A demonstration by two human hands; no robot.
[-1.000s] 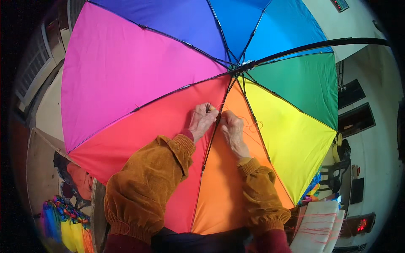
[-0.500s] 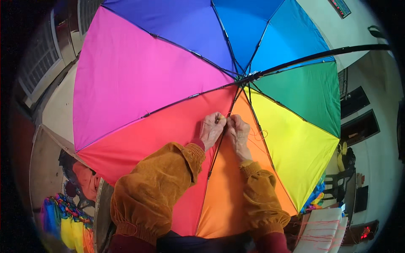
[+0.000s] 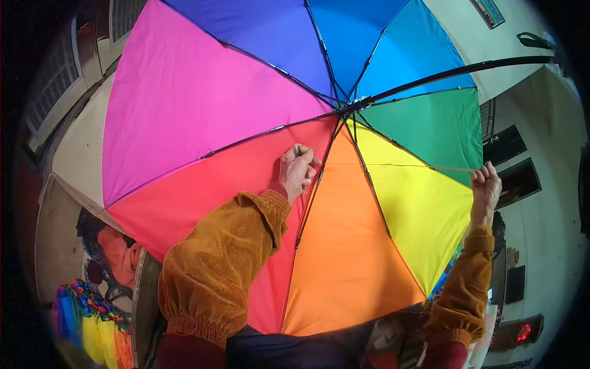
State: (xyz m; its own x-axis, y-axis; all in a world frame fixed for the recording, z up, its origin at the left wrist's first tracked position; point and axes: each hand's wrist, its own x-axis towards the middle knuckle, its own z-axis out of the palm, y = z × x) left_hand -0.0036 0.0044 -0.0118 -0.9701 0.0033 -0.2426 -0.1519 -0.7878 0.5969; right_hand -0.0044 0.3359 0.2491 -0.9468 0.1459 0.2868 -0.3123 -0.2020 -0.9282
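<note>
An opened rainbow umbrella [image 3: 344,246] spreads before me, its inner side and black ribs facing up. Its black shaft [image 3: 455,75] runs from the hub [image 3: 351,108] to the upper right. My left hand [image 3: 298,167] is closed over the red panel, fingertips beside the rib between red and orange; what it pinches is hidden. Out at the edge of the yellow panel, my right hand [image 3: 486,184] is closed on a thin reddish-orange thread [image 3: 399,165]. The thread stretches taut across the orange and yellow panels from that rib. Whether a needle is in the right fingers is too small to tell.
Folded rainbow umbrellas [image 3: 95,320] hang at the lower left, near a wooden board edge [image 3: 147,289]. Orange-red cloth [image 3: 118,255] lies above them. A wrist strap [image 3: 533,40] shows at the shaft's far end. A lit red display [image 3: 523,333] is at the lower right.
My right hand has moved from beside the left hand far out to the right, drawing the loose thread straight. My left hand stays by the rib. The umbrella has shifted slightly left and up in view.
</note>
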